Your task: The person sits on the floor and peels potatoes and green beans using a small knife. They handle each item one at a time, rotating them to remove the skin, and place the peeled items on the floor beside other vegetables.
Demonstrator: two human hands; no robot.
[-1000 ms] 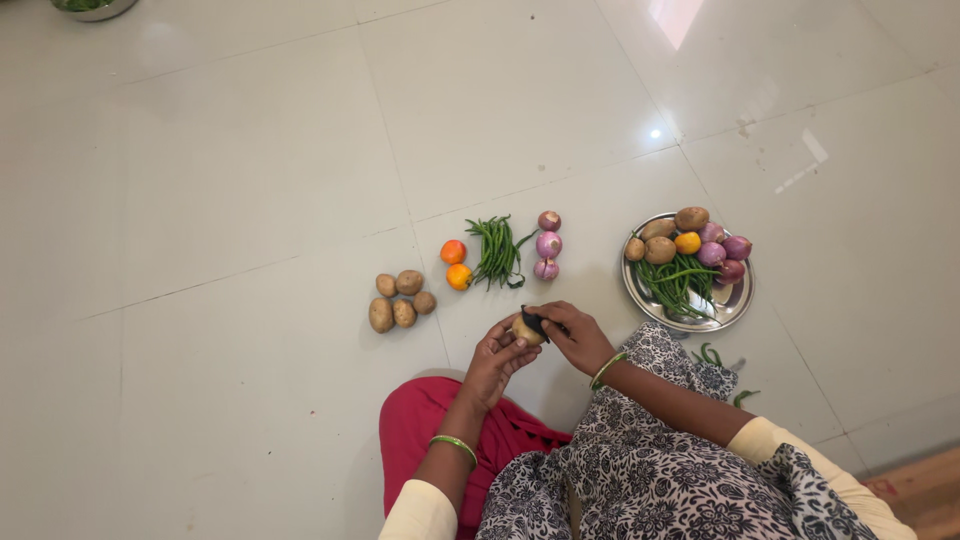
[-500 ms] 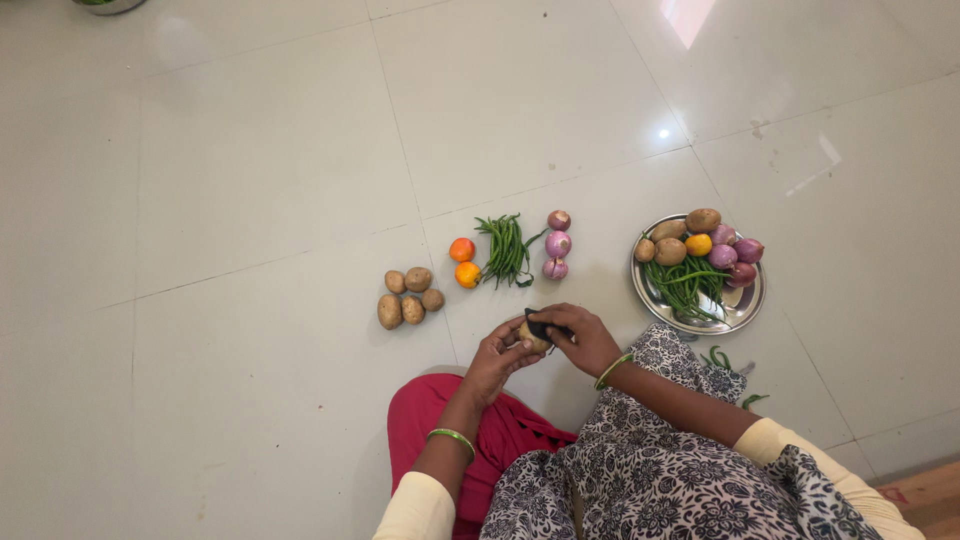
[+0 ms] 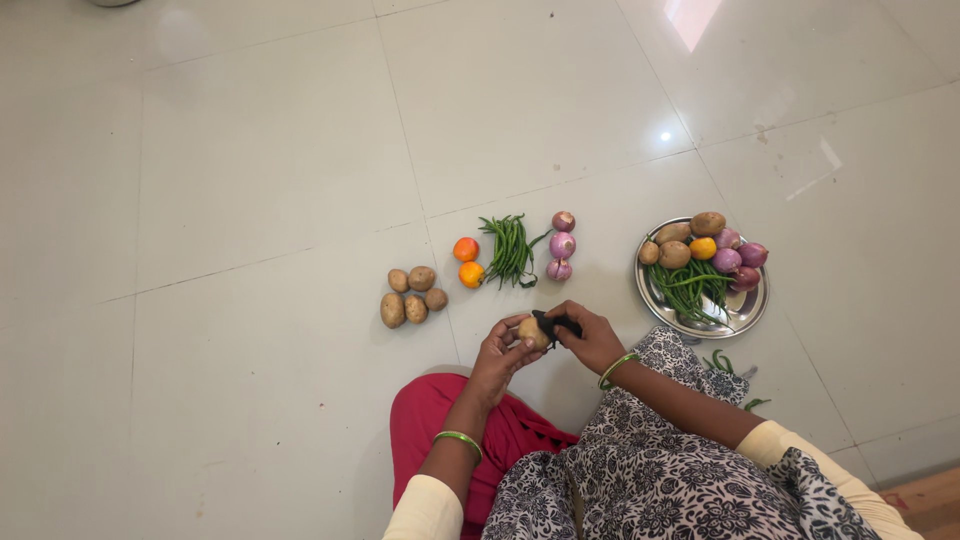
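A small brown potato [image 3: 531,333] sits clasped in the left hand [image 3: 503,351], above the floor in front of the person's lap. The right hand [image 3: 592,337] grips a black-handled peeler [image 3: 556,324] pressed against it, as in the earlier frames. Beyond lie four brown potatoes [image 3: 413,295], two orange tomatoes [image 3: 468,261], a bunch of green beans [image 3: 510,249] and three purple onions [image 3: 561,245]. A round steel plate [image 3: 739,313] of vegetables sits to the right on the pale tiled floor [image 3: 250,170].

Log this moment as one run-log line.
left hand: holds potato | right hand: black peeler on potato | floor: potato pile, green beans | steel plate: mixed vegetables
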